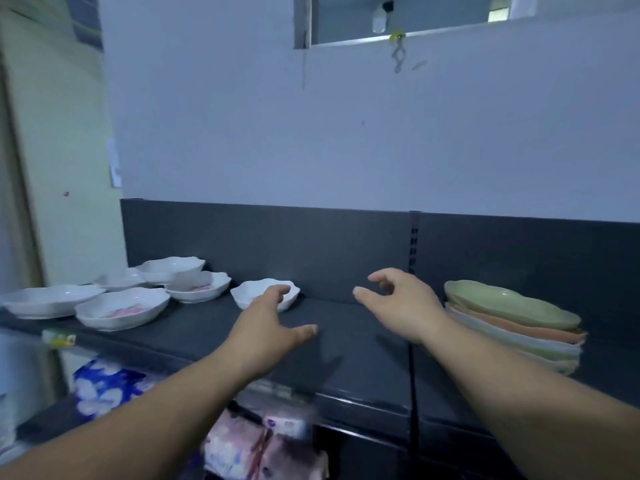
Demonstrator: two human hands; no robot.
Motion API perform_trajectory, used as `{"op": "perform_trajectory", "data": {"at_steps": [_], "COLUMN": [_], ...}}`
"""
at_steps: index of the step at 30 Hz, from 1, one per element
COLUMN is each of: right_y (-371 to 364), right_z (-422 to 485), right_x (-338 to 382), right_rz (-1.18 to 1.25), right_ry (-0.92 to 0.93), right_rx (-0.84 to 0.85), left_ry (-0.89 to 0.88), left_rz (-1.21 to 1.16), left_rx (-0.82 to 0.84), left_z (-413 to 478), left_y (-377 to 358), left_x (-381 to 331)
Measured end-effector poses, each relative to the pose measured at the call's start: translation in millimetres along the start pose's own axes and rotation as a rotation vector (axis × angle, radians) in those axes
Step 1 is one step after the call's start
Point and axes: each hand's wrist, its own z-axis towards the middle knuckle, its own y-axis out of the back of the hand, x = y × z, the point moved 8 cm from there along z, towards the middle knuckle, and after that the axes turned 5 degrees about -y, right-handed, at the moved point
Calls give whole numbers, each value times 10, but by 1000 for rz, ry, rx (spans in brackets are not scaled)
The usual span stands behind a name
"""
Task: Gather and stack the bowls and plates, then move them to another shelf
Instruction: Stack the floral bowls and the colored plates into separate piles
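Reaching for bowl, both hands empty.
L hand (268, 315) spread wide at small bowl (254, 289) on shelf (346, 344); R hand (398, 303) loose, nothing held. Plates (516, 323) stacked at right w/ bowls (121, 296) scattered left, so gather first.

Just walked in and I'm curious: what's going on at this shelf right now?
A person is reaching over a dark shelf with both bare hands. The left hand is open and stretches toward a small white bowl; whether it touches the bowl is unclear. The right hand hovers empty, left of a stack of coloured plates. More white bowls sit spread out at the shelf's left end.
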Motion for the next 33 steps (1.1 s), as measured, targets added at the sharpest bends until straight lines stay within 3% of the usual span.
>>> {"op": "perform_trajectory", "data": {"at_steps": [10,21,27,33], "right_y": [-1331,-1977,-2179,-2428], "right_z": [218,1040,1438,1645], "right_x": [597,776,531,371], "right_rz": [30,30,43,212], "right_ry": [20,33,-110,-276], "right_rx": [206,359,344,311], "left_ry": [201,287,313,288], "left_rz": [92,95,88,77], "left_rx": [-80,-191,-187,-133], "left_z": [-123,413,666,898], "left_y": [755,890,831,824], "left_x": [1216,1769,2004,2208]}}
